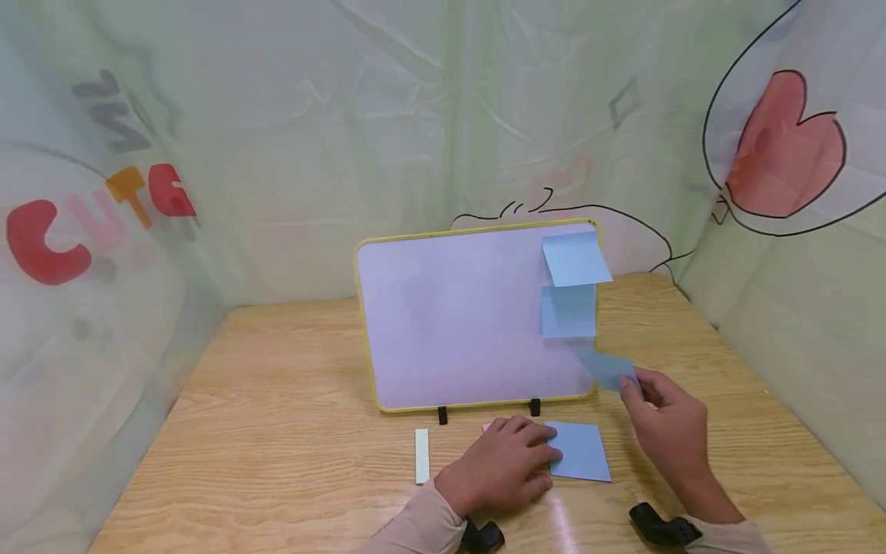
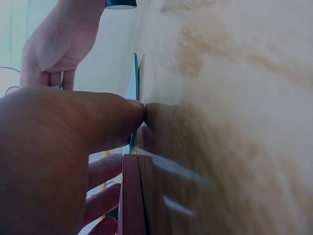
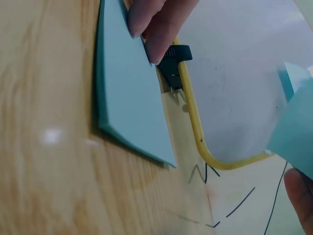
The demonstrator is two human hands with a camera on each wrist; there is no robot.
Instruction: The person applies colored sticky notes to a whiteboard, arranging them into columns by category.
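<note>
My right hand point(image 1: 667, 419) pinches a blue sticky note point(image 1: 612, 371) by its edge, in front of the whiteboard's point(image 1: 450, 323) lower right corner. In the right wrist view that note point(image 3: 298, 129) hangs over the board. My left hand point(image 1: 501, 462) lies low over the table, its fingertips on the left edge of a blue sticky note pad point(image 1: 581, 452). Under this hand is a pink pad point(image 2: 129, 196), mostly hidden in the head view. Two blue notes, an upper one point(image 1: 577, 259) and a lower one point(image 1: 569, 312), stick to the board's right side.
A narrow pale strip point(image 1: 422, 456) lies left of my left hand. The yellow-framed board stands on black feet point(image 1: 443, 415) on the wooden table point(image 1: 277, 431). Printed curtains point(image 1: 311, 154) hang behind and at both sides.
</note>
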